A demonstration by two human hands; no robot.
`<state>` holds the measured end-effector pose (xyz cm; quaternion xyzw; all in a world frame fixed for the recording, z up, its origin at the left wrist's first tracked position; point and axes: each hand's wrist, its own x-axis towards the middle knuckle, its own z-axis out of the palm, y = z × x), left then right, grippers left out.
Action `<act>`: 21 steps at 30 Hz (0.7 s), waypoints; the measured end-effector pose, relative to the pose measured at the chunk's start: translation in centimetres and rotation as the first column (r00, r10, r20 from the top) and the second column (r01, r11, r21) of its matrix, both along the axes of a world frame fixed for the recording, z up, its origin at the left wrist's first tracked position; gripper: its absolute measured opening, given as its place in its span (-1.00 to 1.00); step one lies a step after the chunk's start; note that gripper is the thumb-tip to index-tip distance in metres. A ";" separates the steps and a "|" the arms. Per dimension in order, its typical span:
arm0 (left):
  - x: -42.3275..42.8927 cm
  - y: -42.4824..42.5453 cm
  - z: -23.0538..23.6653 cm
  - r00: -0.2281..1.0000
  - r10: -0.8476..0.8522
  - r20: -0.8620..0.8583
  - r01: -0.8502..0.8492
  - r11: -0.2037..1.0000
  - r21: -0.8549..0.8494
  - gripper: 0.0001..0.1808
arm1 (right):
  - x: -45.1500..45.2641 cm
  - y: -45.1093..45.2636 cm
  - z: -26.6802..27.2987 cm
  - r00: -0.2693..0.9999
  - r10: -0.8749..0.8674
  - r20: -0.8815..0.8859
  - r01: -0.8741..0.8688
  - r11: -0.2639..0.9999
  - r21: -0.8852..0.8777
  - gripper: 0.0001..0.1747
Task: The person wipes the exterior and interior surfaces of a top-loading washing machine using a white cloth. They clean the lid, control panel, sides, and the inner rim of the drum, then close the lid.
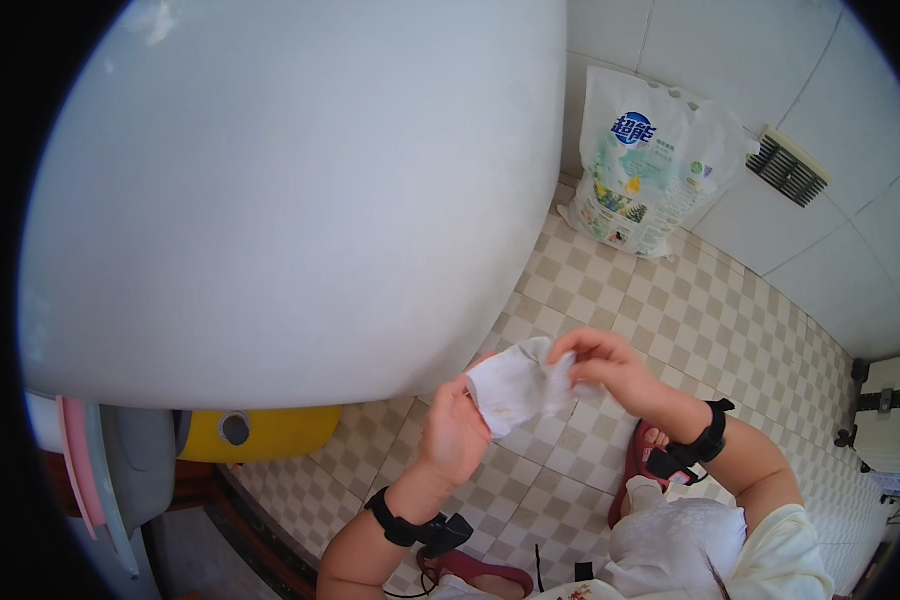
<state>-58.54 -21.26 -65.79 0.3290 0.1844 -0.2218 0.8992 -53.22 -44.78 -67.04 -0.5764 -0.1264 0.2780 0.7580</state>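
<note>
A small white cloth, perhaps a sock, is stretched between my two hands above the tiled floor. My left hand holds its near end, palm turned up, with the cloth's edge at the fingers. At the other end, my right hand pinches the bunched part between thumb and fingers; it is slightly blurred. Black bands with small devices are strapped around both wrists.
A large glossy white surface fills the upper left. A white printed plastic bag leans against the tiled wall, beside a vent grille. A yellow object and basins are at the lower left, a white suitcase far right.
</note>
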 end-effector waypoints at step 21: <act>-4.1 -1.6 4.9 0.525 -0.430 0.734 -0.404 0.634 0.660 -0.05 | 2.1 11.7 12.6 0.772 -0.635 0.015 0.608 0.745 0.273 -0.54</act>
